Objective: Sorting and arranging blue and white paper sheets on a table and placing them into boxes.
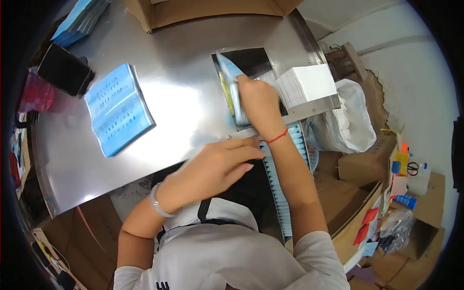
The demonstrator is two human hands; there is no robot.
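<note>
My right hand point(261, 101) is closed on a light-blue plastic wrapper point(228, 67) over a dark rectangular recess point(256, 60) in the metal table. Most of the wrapper is hidden by my fingers, and a yellow strip point(224, 89) shows beside it. My left hand point(217, 164), slightly blurred, hovers at the table's front edge near my right forearm. Its fingers are stretched out, holding nothing. A stack of blue printed wrappers point(118, 108) lies on the table to the left. Just right of the recess stands a stack of white folded tissues point(309, 84).
Under my right forearm runs a row of blue packets point(282, 193). A phone point(65, 70) and more blue wrappers point(79, 24) occupy the far left. A cardboard box point(208, 14) sits at the back. To the right are a white sack point(350, 118) and cartons point(367, 162).
</note>
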